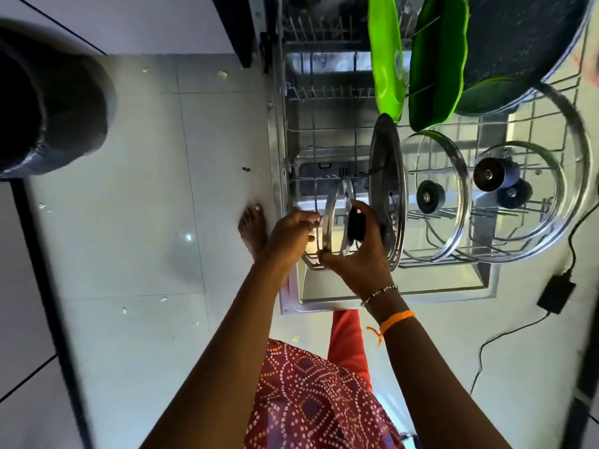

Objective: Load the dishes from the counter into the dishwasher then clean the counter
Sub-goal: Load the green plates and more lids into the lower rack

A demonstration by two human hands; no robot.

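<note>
Gripped between both hands, a small glass lid [337, 218] was held upright at the near left corner of the lower dishwasher rack [356, 92]. Its black knob [356, 223] was enclosed by the curled fingers of the right hand [359, 251], while the rim was pinched on the opposite side by the left hand [291, 233]. The loading step was judged to be in hand, with the lid being seated between the wires; counter cleaning was judged not yet begun. The next move was judged to call for the rim to be lowered into a slot beside the steel-rimmed lid [387, 192] standing just to its right, and for both hands to be released only once the lid stood unsupported.

Five lids in all were counted in the rack: the held one, the edge-on lid beside it, two medium glass lids [434, 196], [518, 183] and one large lid [580, 147] behind them. Two green plates [387, 56], [437, 66] and one dark speckled pan [525, 47] stood farther back. One bare foot [254, 228], scattered crumbs on the pale floor tiles [146, 189] and one black adapter with its cable [556, 294] were also seen.
</note>
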